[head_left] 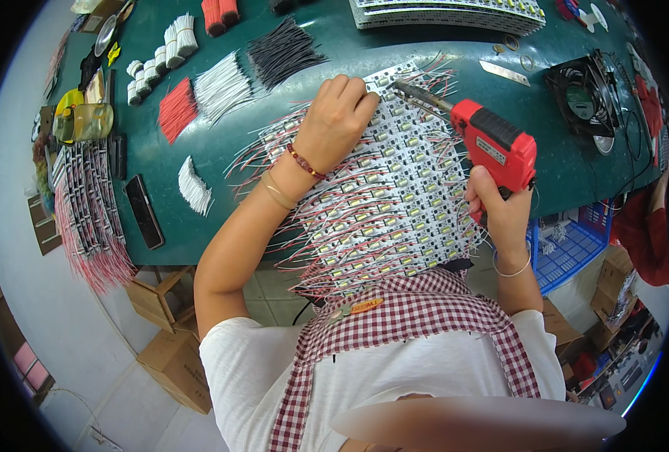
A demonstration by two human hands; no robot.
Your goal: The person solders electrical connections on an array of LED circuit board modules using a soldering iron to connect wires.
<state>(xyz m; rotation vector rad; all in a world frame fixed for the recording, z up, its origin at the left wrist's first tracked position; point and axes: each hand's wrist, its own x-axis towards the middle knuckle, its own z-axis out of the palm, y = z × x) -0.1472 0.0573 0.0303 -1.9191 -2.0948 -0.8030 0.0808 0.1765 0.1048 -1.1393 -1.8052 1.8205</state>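
My right hand (500,203) grips a red and black pistol-shaped soldering gun (511,154), its tip pointing to the upper left over the far end of a panel of white LED circuit boards (406,200). Close to that tip, my left hand (338,113) rests over the panel's upper left corner with its fingers bent together. Whatever the left fingers pinch is hidden. Many thin red, white and black wires (334,233) stick out along both sides of the panel, which reaches down to my apron.
Cut red wires (176,111), white wires (225,87) and black wires (283,51) lie in piles at the back left. A phone (144,212) is by the left edge. Stacked boards (447,16) stand at the back, a fan (581,98) at the right, a blue crate (571,256) below.
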